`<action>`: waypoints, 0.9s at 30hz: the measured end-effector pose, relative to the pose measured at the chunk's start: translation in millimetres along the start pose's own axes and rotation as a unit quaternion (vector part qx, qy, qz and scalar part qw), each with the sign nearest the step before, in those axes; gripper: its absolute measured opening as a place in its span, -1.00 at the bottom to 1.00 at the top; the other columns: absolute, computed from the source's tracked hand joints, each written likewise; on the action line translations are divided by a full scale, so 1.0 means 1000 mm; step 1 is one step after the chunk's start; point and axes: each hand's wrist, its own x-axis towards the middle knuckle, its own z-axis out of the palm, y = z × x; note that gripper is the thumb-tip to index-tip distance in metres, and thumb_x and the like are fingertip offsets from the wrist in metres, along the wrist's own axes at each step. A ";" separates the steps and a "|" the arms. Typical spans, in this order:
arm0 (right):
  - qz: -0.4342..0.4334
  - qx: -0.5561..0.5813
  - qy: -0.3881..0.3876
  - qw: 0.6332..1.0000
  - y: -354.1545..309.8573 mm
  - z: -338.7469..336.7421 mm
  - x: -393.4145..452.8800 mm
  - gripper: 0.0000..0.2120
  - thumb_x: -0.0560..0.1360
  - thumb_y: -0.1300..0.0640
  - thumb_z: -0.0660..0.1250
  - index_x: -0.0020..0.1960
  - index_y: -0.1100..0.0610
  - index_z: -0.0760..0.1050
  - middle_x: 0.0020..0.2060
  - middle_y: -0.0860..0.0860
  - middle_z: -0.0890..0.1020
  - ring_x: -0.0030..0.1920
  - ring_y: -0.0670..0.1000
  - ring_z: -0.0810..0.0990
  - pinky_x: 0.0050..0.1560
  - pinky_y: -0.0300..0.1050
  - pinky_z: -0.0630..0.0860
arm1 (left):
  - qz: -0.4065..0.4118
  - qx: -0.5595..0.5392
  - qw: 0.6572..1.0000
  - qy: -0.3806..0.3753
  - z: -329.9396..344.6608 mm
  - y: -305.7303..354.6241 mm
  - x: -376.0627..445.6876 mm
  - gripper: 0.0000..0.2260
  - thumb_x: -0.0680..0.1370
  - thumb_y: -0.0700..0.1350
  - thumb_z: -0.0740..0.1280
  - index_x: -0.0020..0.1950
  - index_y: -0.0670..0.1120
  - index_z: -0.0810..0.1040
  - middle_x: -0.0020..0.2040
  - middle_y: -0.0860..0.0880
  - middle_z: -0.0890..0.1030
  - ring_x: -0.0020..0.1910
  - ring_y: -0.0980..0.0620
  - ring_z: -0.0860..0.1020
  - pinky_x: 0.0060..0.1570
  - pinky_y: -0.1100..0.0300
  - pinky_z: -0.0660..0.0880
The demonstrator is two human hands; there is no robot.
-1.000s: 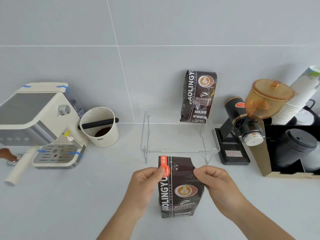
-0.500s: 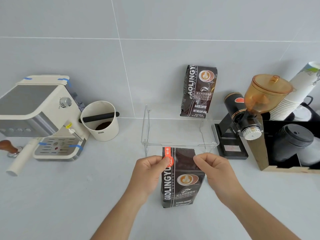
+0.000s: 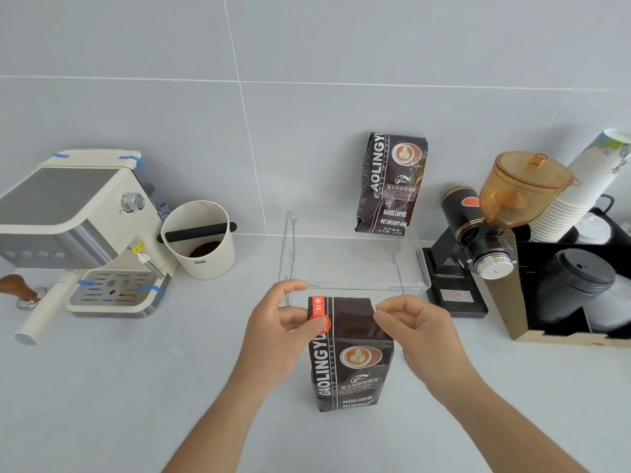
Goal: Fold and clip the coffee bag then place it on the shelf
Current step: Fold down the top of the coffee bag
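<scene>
A dark brown coffee bag (image 3: 351, 356) stands upright on the grey counter, right in front of me. An orange strip and round orange tab (image 3: 319, 317) run down its upper left edge. My left hand (image 3: 280, 332) pinches that upper left corner, thumb on the orange tab. My right hand (image 3: 420, 329) pinches the bag's upper right corner with fingertips. Just behind the bag stands a clear acrylic shelf (image 3: 355, 285). A second, identical coffee bag (image 3: 389, 186) stands on the shelf's back right, leaning on the wall.
A cream espresso machine (image 3: 78, 230) and a white knock box (image 3: 199, 240) stand at the left. A portafilter handle (image 3: 41, 308) lies beside them. At the right are a grinder with an amber hopper (image 3: 505, 206), stacked paper cups (image 3: 580, 189) and a black lid holder (image 3: 573, 288).
The view has dipped and drawn closer, so the bag sits lower against the shelf's front edge. Both hands keep hold of the bag's top corners; the bag stays upright.
</scene>
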 end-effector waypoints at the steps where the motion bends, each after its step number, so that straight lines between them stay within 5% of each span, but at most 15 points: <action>1: -0.004 -0.009 -0.007 1.000 -0.002 0.002 -0.001 -0.82 0.45 0.36 0.41 -0.18 0.09 0.63 -0.43 -0.01 0.67 -0.51 -0.11 0.48 -0.52 -0.41 0.35 | 0.024 0.036 0.999 -0.002 -0.002 0.002 -0.001 -0.59 0.40 -0.28 0.50 0.10 0.14 0.53 -0.26 -0.02 0.75 -0.23 0.09 0.70 -0.05 0.23 0.54; 6: -0.070 -0.179 -0.034 0.981 -0.002 0.007 -0.002 -0.62 0.38 0.29 0.49 -0.17 -0.24 0.65 -0.25 -0.15 0.73 -0.15 -0.18 0.65 -0.09 -0.33 0.56 | 0.124 0.159 0.979 -0.002 -0.005 0.003 -0.005 -0.57 0.42 -0.22 0.50 0.11 0.26 0.60 -0.22 0.12 0.74 -0.12 0.30 0.65 -0.04 0.50 0.47; 10: -0.151 -0.284 -0.017 0.947 -0.005 0.010 -0.003 -0.80 0.39 0.27 0.50 -0.08 -0.01 0.71 -0.25 -0.19 0.65 -0.11 -0.21 0.59 -0.14 -0.50 0.46 | 0.190 0.255 0.948 -0.017 -0.008 0.001 -0.004 -0.71 0.42 -0.14 0.50 0.12 0.07 0.66 -0.12 0.08 0.72 -0.10 0.20 0.63 0.02 0.29 0.52; 14: -0.199 -0.330 -0.035 0.922 -0.006 0.006 -0.005 -0.89 0.40 0.24 0.49 -0.13 0.06 0.71 -0.28 -0.17 0.63 -0.11 -0.13 0.58 -0.15 -0.41 0.45 | 0.217 0.297 0.929 -0.029 -0.010 -0.001 -0.003 -0.82 0.46 -0.08 0.46 0.05 0.08 0.68 -0.17 0.07 0.64 -0.16 0.15 0.59 -0.05 0.13 0.55; 20: -0.216 -0.341 -0.062 0.913 -0.010 0.001 -0.003 -0.91 0.40 0.23 0.50 -0.25 0.09 0.69 -0.34 -0.14 0.59 -0.17 -0.11 0.56 -0.29 -0.47 0.36 | 0.214 0.289 0.930 -0.072 -0.013 -0.002 0.003 -0.96 0.47 -0.09 0.44 -0.13 0.04 0.69 -0.18 0.14 0.59 -0.14 0.14 0.58 -0.11 0.31 0.48; 24: -0.200 -0.342 -0.087 0.914 -0.013 -0.006 -0.005 -0.92 0.43 0.23 0.47 -0.18 0.08 0.71 -0.31 -0.26 0.70 -0.17 -0.20 0.65 -0.25 -0.48 0.43 | 0.163 0.215 0.958 -0.099 -0.013 0.001 0.004 -0.93 0.46 -0.17 0.47 -0.20 -0.02 0.71 -0.31 0.22 0.68 -0.19 0.23 0.63 -0.16 0.51 0.44; 27: -0.172 -0.320 -0.091 0.927 -0.011 -0.008 -0.006 -0.87 0.44 0.23 0.46 -0.18 0.03 0.72 -0.20 -0.30 0.70 -0.21 -0.19 0.67 -0.24 -0.41 0.51 | 0.129 0.173 0.969 -0.123 -0.012 -0.001 0.006 -0.81 0.44 -0.22 0.48 -0.26 0.08 0.68 -0.34 0.27 0.68 -0.29 0.26 0.62 -0.19 0.49 0.46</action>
